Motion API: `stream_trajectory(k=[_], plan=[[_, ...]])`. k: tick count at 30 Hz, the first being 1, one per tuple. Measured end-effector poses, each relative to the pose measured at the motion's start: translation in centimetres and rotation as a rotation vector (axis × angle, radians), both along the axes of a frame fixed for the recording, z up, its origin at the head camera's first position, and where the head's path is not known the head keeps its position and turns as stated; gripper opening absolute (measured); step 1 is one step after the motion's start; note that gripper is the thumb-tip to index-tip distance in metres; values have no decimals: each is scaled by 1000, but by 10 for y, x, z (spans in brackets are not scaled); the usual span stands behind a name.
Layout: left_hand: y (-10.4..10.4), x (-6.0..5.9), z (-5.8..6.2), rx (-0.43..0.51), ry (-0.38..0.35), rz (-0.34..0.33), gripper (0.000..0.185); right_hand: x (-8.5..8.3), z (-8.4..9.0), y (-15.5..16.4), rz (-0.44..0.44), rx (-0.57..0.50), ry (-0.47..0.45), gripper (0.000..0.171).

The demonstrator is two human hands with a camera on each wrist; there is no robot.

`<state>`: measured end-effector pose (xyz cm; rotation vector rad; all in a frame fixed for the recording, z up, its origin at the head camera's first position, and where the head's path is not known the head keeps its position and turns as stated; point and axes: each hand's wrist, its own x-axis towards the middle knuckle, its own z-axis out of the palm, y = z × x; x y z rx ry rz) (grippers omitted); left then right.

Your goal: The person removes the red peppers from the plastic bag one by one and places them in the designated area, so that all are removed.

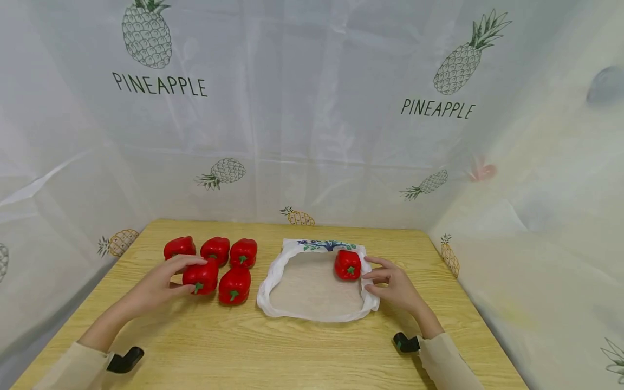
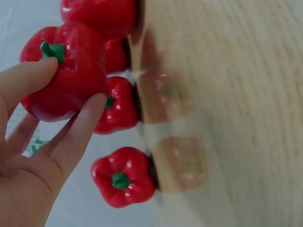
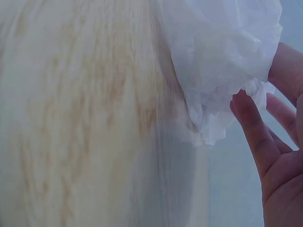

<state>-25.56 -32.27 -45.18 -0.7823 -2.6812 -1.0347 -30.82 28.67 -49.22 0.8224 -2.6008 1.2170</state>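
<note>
Head view: left hand (image 1: 158, 284) grips a pepper (image 1: 201, 277); right hand (image 1: 394, 285), fingers relaxed, touches bag (image 1: 273, 281).

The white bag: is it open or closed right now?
Open: the white bag's rolled-down rim lies spread wide, one red pepper inside.

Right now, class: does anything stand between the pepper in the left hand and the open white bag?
Yes. One red pepper stands on the table between the held pepper in the left hand and the bag.

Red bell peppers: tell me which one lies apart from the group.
The red bell pepper inside the white plastic bag, beside the right hand; the other five cluster left of the bag.
</note>
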Motion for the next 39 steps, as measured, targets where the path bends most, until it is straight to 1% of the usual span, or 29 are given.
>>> stream_trajectory(k=[3, 5, 10, 14, 21, 27, 31, 36, 39], plan=[[-1, -1, -5, -19, 41, -2, 62, 0, 0, 0, 1, -3, -2, 22], [-1, -1, -9, -20, 48, -8, 61, 0, 0, 0, 1, -8, 0, 22], [-2, -4, -17, -6, 33, -33, 60, 0, 0, 0, -3, -3, 2, 22], [-3, -6, -20, 14, 21, -48, 59, 0, 0, -1, -11, 8, 4, 22], [-4, -7, -24, 11, 18, -45, 59, 0, -1, 0, -7, 6, 4, 22], [-5, -8, -28, 5, -12, -37, 59, 1, 0, -1, -13, 3, -14, 22], [-6, -8, -29, -3, -36, -25, 58, 1, 0, -1, -6, -5, -6, 23], [-7, -9, -29, 18, -93, -13, 57, -1, -1, -1, 0, -13, 2, 23], [-8, -9, -30, 31, -109, -17, 58, -1, -1, -1, 2, -13, -2, 23]])
